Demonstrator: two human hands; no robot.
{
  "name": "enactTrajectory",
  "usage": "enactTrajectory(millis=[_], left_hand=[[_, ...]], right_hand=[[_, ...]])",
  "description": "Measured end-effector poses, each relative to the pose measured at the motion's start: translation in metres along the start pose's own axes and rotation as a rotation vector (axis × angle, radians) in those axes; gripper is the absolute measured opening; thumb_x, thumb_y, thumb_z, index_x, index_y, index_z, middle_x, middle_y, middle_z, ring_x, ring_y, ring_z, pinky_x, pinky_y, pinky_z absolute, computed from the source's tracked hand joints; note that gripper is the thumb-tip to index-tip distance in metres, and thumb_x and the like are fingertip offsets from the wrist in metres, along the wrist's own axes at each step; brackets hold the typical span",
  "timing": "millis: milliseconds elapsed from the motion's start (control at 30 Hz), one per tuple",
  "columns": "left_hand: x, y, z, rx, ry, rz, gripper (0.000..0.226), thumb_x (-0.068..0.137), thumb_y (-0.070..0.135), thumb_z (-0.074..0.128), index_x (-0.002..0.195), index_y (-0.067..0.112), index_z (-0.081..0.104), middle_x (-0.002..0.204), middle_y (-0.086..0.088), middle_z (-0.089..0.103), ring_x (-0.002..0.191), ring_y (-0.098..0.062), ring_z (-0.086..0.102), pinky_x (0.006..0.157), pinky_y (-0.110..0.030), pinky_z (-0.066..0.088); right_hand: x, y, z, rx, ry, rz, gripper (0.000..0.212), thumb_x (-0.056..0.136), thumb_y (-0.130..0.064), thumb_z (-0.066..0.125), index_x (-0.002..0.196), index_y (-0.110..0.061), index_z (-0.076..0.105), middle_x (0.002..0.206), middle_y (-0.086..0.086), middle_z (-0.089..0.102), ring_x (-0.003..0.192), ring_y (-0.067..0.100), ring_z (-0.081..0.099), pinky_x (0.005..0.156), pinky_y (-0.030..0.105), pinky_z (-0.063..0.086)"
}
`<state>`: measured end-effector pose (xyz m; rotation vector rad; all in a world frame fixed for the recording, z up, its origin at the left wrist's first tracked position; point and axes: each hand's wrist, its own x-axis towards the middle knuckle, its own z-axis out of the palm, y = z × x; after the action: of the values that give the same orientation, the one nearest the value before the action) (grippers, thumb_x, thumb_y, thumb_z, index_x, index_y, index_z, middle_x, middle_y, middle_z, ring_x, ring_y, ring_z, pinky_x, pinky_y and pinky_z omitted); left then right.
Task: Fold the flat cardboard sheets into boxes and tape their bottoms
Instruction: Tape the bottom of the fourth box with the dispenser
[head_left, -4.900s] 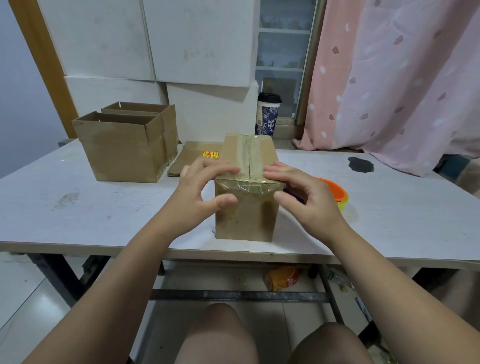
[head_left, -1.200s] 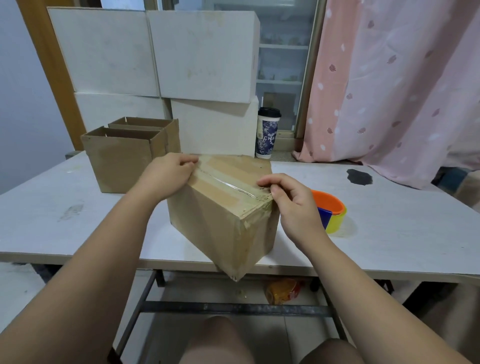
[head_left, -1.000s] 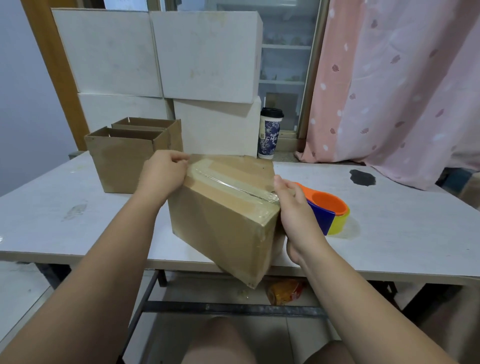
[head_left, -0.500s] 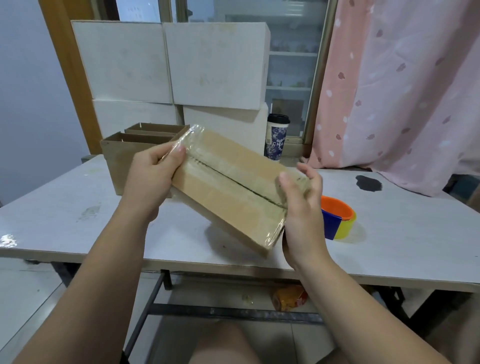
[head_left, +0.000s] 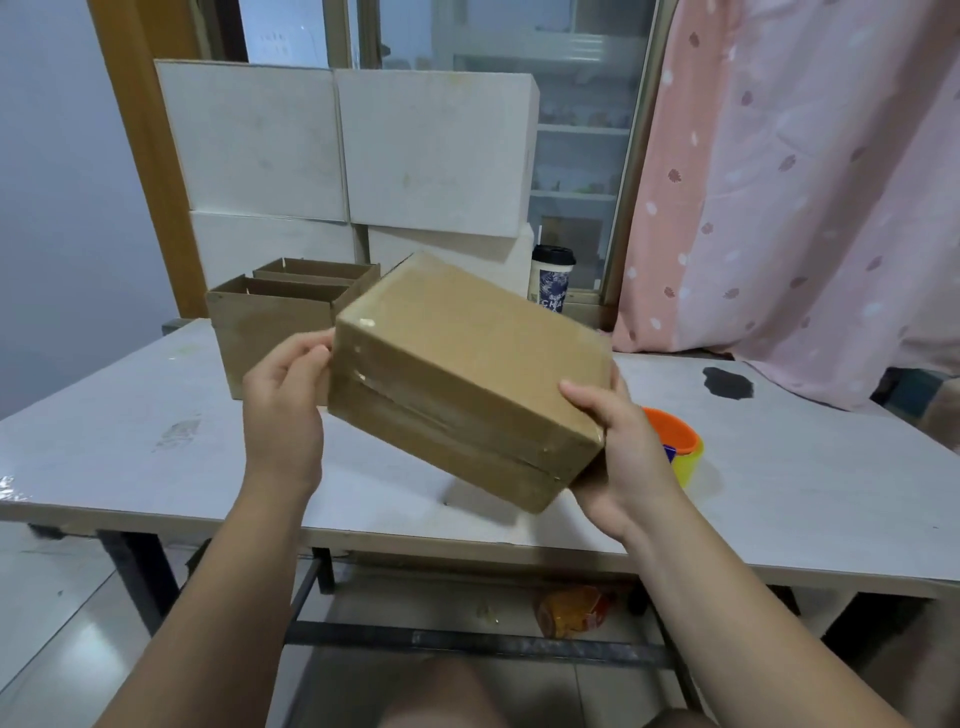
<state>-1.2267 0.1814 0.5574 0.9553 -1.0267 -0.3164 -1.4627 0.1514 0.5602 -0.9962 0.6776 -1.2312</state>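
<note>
Since half a second ago the taped brown cardboard box (head_left: 467, 374) has rolled seam-toward-person and hangs above the white table (head_left: 130, 441). Two open-topped brown boxes (head_left: 270, 332) stand finished. The left hand (head_left: 283, 410) grips the one held box's end and the right hand (head_left: 618, 457) cups its corner, probably to upright it, beside one orange-and-yellow tape stack (head_left: 675, 436).

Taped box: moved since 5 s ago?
Yes. The taped box stood on the table then; now it is lifted off it and tipped, seam toward the camera.
</note>
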Motion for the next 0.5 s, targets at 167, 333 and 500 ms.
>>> enactTrajectory(millis=[167, 333, 500], left_hand=[[-0.005, -0.003, 0.002, 0.027, 0.004, -0.230, 0.048, 0.088, 0.067, 0.031, 0.088, 0.034, 0.067, 0.082, 0.012, 0.072, 0.080, -0.006, 0.067, 0.066, -0.022, 0.050], [-0.016, -0.011, 0.003, 0.074, -0.090, -0.273, 0.042, 0.067, 0.087, 0.030, 0.081, 0.063, 0.061, 0.087, 0.032, 0.065, 0.091, 0.005, 0.058, 0.083, -0.032, 0.047], [-0.024, -0.020, 0.002, 0.066, -0.203, -0.286, 0.057, 0.057, 0.097, 0.024, 0.105, 0.074, 0.045, 0.121, 0.032, 0.049, 0.121, -0.007, 0.045, 0.104, -0.038, 0.035]], right_hand=[[-0.004, 0.004, -0.008, -0.432, -0.081, -0.383, 0.106, 0.065, -0.010, 0.064, 0.149, -0.044, 0.009, 0.147, -0.005, 0.041, 0.128, 0.018, 0.049, 0.104, 0.046, 0.043], [-0.005, 0.015, -0.012, -0.699, -0.076, -0.463, 0.078, 0.073, -0.029, 0.066, 0.138, -0.044, 0.027, 0.143, -0.009, 0.042, 0.130, 0.009, 0.043, 0.107, 0.042, 0.041], [0.001, 0.019, -0.015, -0.763, 0.060, -0.438, 0.054, 0.074, -0.056, 0.061, 0.124, -0.048, 0.042, 0.141, -0.013, 0.038, 0.126, -0.001, 0.040, 0.097, 0.011, 0.038]])
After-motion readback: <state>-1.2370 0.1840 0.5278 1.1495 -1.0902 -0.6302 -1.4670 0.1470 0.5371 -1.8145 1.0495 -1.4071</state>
